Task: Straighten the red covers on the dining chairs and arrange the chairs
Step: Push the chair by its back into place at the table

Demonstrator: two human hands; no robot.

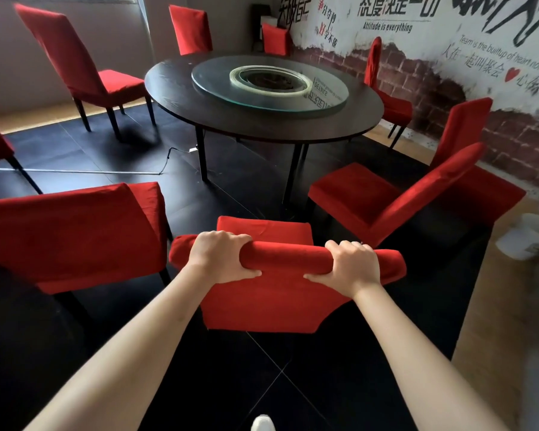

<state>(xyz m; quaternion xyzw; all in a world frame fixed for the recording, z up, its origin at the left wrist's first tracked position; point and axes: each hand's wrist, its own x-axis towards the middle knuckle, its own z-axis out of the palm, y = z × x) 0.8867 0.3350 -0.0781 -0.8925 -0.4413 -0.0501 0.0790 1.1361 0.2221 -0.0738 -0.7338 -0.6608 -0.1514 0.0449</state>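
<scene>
Chair in hand: your chair (pixel 262 287) stands on the dark floor (pixel 293 384) just in front of you, its seat turned toward the round surface (pixel 175 85) but well short of its near edge.
Cover: the red cover (pixel 255 309) bunches into a roll along the top of the backrest, and its lower hem hangs uneven, so it likely needs pulling down.
Left hand: your left hand (pixel 223 256) wraps the top rail near its left end, fingers curled over the front, thumb pressed along the back.
Right hand: your right hand (pixel 352 264) grips the same rail toward its right end in the same way; the grips are set apart, which should keep the chair from twisting as you steer it.
Step, as I judge it: moving this chair in, or tugging its cover straight.
Neighbours: one covered chair (pixel 72 237) sits close on the left, another (pixel 395 200) angled on the right, leaving a gap to aim for.
Further out: more red chairs stand around the far edge of the surface, some pulled well away; a glass turntable (pixel 324 101) lies on it.
</scene>
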